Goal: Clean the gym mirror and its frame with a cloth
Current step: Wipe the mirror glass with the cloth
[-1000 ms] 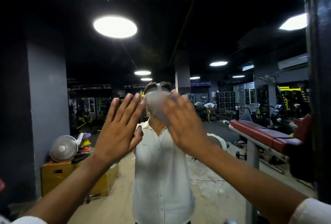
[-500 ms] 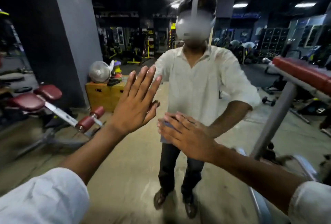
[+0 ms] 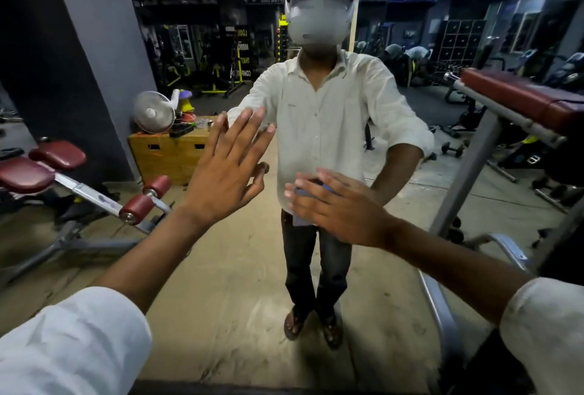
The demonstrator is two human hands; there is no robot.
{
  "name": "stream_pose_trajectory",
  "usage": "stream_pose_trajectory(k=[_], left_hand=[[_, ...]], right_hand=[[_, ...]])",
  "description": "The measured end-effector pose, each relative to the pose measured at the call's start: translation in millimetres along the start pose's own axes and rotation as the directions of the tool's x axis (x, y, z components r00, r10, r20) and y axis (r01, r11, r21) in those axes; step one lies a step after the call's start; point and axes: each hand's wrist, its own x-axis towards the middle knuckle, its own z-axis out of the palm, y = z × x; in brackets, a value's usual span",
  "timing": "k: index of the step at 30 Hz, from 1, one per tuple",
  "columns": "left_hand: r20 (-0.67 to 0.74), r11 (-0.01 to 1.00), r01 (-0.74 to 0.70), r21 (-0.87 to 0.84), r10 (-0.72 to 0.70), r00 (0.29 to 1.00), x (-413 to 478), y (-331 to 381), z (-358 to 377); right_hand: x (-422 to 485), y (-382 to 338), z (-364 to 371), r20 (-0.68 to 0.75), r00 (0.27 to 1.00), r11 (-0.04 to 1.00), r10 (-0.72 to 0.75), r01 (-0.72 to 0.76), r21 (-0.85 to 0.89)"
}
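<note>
The gym mirror (image 3: 240, 293) fills the view and reflects a person in a white shirt. Its dark frame (image 3: 221, 390) shows along the bottom edge. My left hand (image 3: 226, 173) is flat against the glass with fingers spread, holding nothing. My right hand (image 3: 335, 205) presses a bluish cloth (image 3: 300, 219) flat onto the glass at waist height of the reflection. Most of the cloth is hidden under my palm.
Everything else is reflection: a red padded bench (image 3: 41, 170) at left, a yellow wooden box (image 3: 164, 154) with a fan (image 3: 154, 116), a grey pillar (image 3: 94, 47), and a red padded bench on a grey stand (image 3: 518, 104) at right.
My view and both hands have dropped from the top of the mirror to its middle and lower part. My right hand slid the cloth down the glass, now slightly to the right.
</note>
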Motion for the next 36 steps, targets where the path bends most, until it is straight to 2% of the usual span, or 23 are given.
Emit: stream_pose_trajectory(k=[4,6,9,11,12,14,15,16,17,20,21,22,23,24,26,27,28,29,32,33,34,35,36], left_hand=[[-0.087,1.0,-0.005,0.011,0.006,0.996,32,-16,-8],[-0.117,1.0,0.002,0.005,-0.001,0.993,56,-17,-13],[-0.159,0.999,-0.034,0.006,0.035,0.987,97,-16,-20],[-0.182,0.998,-0.055,0.012,0.056,0.982,124,-14,-27],[-0.195,0.998,-0.058,0.013,0.06,0.979,137,-14,-31],[-0.209,0.998,-0.057,0.016,0.059,0.976,160,-12,-37],[-0.214,0.999,-0.05,0.013,0.051,0.975,170,-10,-40],[-0.223,0.999,-0.036,0.007,0.037,0.974,180,-7,-42],[-0.237,1.0,-0.017,0.0,0.016,0.971,189,-4,-44],[-0.258,0.999,0.035,-0.013,-0.037,0.965,215,10,-50],[-0.259,0.999,0.04,-0.003,-0.04,0.965,223,14,-51],[-0.26,0.999,0.035,0.009,-0.032,0.965,231,17,-52],[-0.262,1.0,0.023,0.018,-0.017,0.965,237,19,-53],[-0.265,1.0,0.012,0.022,-0.005,0.964,243,20,-53],[-0.274,0.999,0.02,0.033,-0.011,0.962,251,24,-50],[-0.28,0.999,0.035,0.038,-0.023,0.96,253,26,-48],[-0.286,0.998,0.048,0.042,-0.034,0.958,253,29,-45],[-0.292,0.998,0.052,0.047,-0.036,0.956,252,31,-42],[-0.299,0.997,0.043,0.062,-0.023,0.954,250,32,-37],[-0.303,0.997,0.042,0.059,-0.022,0.953,250,32,-36],[-0.307,0.998,0.043,0.054,-0.024,0.951,250,32,-36],[-0.31,0.998,0.045,0.05,-0.027,0.95,249,32,-35],[-0.313,0.998,0.05,0.046,-0.033,0.949,249,32,-34]], right_hand=[[18,58,-40,-0.126,0.916,0.92,0.381,-0.389,-0.042],[24,62,-50,-0.092,0.928,0.931,0.36,-0.363,-0.025],[18,75,-59,0.025,0.988,0.986,0.15,-0.147,-0.083],[15,111,-75,-0.049,0.972,0.964,0.23,-0.235,-0.126],[15,131,-84,-0.102,0.934,0.926,0.343,-0.355,-0.131],[12,163,-103,-0.202,0.791,0.796,0.577,-0.6,-0.075],[12,172,-108,-0.24,0.725,0.741,0.646,-0.671,-0.032],[13,175,-110,-0.256,0.696,0.718,0.671,-0.696,-0.007],[14,175,-110,-0.249,0.718,0.739,0.65,-0.674,-0.011],[4,183,-108,-0.139,0.924,0.917,0.357,-0.375,-0.134],[-2,197,-113,-0.097,0.958,0.94,0.27,-0.284,-0.189],[-8,214,-119,-0.092,0.962,0.934,0.256,-0.27,-0.233],[-12,232,-124,-0.135,0.939,0.908,0.317,-0.342,-0.243],[-16,251,-130,-0.211,0.875,0.858,0.435,-0.474,-0.196],[-21,272,-142,-0.35,0.649,0.702,0.675,-0.711,0.037],[-20,274,-144,-0.377,0.559,0.645,0.738,-0.749,0.152],[-17,272,-143,-0.386,0.526,0.627,0.758,-0.75,0.209],[-13,266,-139,-0.389,0.55,0.65,0.739,-0.733,0.2],[-12,255,-128,-0.313,0.836,0.883,0.45,-0.469,0.017],[-15,264,-130,-0.28,0.89,0.922,0.36,-0.385,-0.041],[-17,275,-133,-0.277,0.896,0.923,0.346,-0.378,-0.07],[-18,286,-137,-0.314,0.855,0.891,0.412,-0.451,-0.059],[-18,294,-140,-0.373,0.769,0.829,0.519,-0.56,-0.003]])
